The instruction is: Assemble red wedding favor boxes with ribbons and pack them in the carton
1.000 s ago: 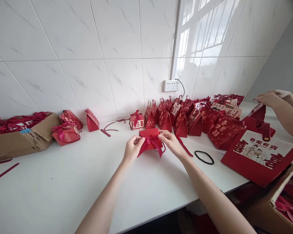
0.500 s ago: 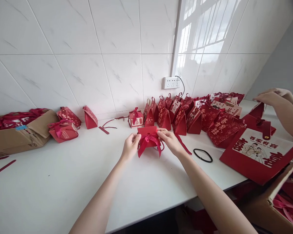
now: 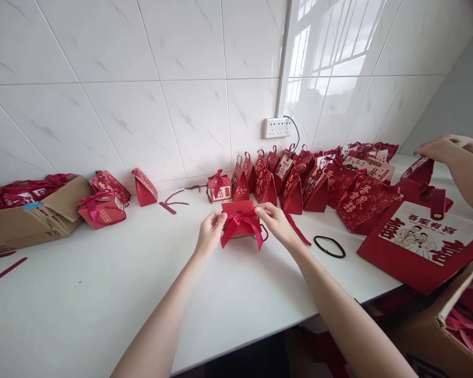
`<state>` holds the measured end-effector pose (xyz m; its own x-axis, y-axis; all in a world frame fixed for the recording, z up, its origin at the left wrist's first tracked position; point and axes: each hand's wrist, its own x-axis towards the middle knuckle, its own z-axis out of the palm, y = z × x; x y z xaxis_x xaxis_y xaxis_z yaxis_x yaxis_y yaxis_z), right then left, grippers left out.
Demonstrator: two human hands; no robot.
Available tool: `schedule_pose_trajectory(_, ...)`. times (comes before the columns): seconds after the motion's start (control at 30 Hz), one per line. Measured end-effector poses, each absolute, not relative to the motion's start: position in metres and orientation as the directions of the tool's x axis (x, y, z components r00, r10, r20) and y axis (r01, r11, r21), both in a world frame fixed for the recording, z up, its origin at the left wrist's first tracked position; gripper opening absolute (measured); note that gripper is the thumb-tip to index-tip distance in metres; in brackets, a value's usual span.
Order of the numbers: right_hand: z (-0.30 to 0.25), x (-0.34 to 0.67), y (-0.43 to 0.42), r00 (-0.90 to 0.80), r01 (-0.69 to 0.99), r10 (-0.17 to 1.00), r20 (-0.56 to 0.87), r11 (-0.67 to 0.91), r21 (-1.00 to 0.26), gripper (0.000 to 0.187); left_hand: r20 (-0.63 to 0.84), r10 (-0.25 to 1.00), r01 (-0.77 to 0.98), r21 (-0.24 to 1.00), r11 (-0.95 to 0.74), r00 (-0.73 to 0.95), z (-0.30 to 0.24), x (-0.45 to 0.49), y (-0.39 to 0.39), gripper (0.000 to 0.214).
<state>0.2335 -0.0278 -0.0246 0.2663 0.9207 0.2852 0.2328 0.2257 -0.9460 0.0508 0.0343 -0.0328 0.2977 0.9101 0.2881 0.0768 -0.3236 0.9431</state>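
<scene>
A small red gift box (image 3: 242,210) with a ribbon bow (image 3: 241,223) across its front is held between my hands, over the middle of the white table (image 3: 114,294). My left hand (image 3: 212,231) pinches its left edge between thumb and fingers. At the upper right corner, my right hand (image 3: 275,221) grips it the same way. A dark red cord loops out at the box's right side. Just behind stands another red box (image 3: 219,188) with a bow and a white label. The underside of the held box is hidden.
Rows of red gift boxes (image 3: 291,186) stand along the wall. A black elastic band (image 3: 329,247) and a large red bag (image 3: 421,244) lie to the right. Another person's hand (image 3: 443,149) touches a box there. Cardboard boxes (image 3: 63,212) flank the table.
The view has shifted slightly. Both my hands keep hold of the gift box, whose front has tilted a little. The other person's hand still touches a box at the right.
</scene>
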Motion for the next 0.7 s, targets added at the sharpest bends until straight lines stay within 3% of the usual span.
schedule_pose_trajectory(0.2, -0.025, 0.231, -0.031, 0.27, 0.19, 0.924, 0.27, 0.224, -0.956, 0.039, 0.279, 0.912, 0.05, 0.95, -0.307, 0.301, -0.029, 0.052, 0.029, 0.04)
schedule_pose_trajectory(0.5, -0.02, 0.227, -0.033, 0.33, 0.308, 0.902, 0.277, 0.174, -0.935, 0.039, 0.351, 0.901, 0.055, 0.925, -0.376, 0.253, -0.037, 0.049, 0.037, 0.028)
schedule_pose_trajectory(0.7, -0.025, 0.227, -0.03, 0.353, 0.296, 0.875, 0.33, 0.23, -0.927, 0.037, 0.369, 0.899, 0.043, 0.92, -0.389, 0.236, -0.041, 0.05, 0.038, 0.024)
